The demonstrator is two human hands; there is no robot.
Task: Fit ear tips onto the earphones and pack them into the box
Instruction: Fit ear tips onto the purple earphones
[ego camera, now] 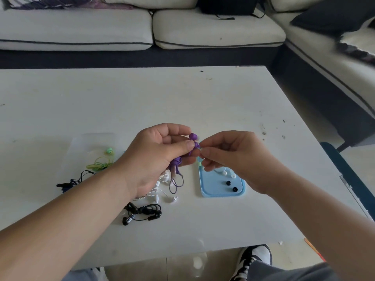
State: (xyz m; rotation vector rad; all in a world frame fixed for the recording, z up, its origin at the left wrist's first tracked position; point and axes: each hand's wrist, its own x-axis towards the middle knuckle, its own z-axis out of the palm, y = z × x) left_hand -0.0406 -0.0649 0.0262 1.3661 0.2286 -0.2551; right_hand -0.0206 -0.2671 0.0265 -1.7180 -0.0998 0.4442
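Where the purple earphones [193, 139] are held above the table [223, 102], just in front of mid-table, two rounded, glossy buds are seen stacked one over the other. Their thin cord is bunched and gripped in the curled fingers of the left hand [160, 157], loops hanging at 6 o'clock. The lower bud is pinched by the thumb and forefinger of the right hand [233, 157], coming in from 3 o'clock, with the other fingers curled narrow. Whether a tip is held in the pinch cannot be told.

A pale blue tray [209, 189], rounded-cornered with a raised rim, is noted on the table at 5 o'clock of the buds, partly covered by the right hand. Two black ear tips [231, 185], ring-shaped, and small white ear tips [224, 173] are lying in it; a green ear tip [199, 164] is seen at its far left edge.

At 7 o'clock, white earphones [162, 187] are half hidden under the left wrist. Black earphones [142, 213], loosely coiled, are lying nearer the table's near edge. At 8 to 9 o'clock, green earphones [101, 162] and dark blue earphones [69, 184] are found, with a clear plastic box [95, 138] faintly visible beyond them. The tabletop is matt white, scuffed and speckled.
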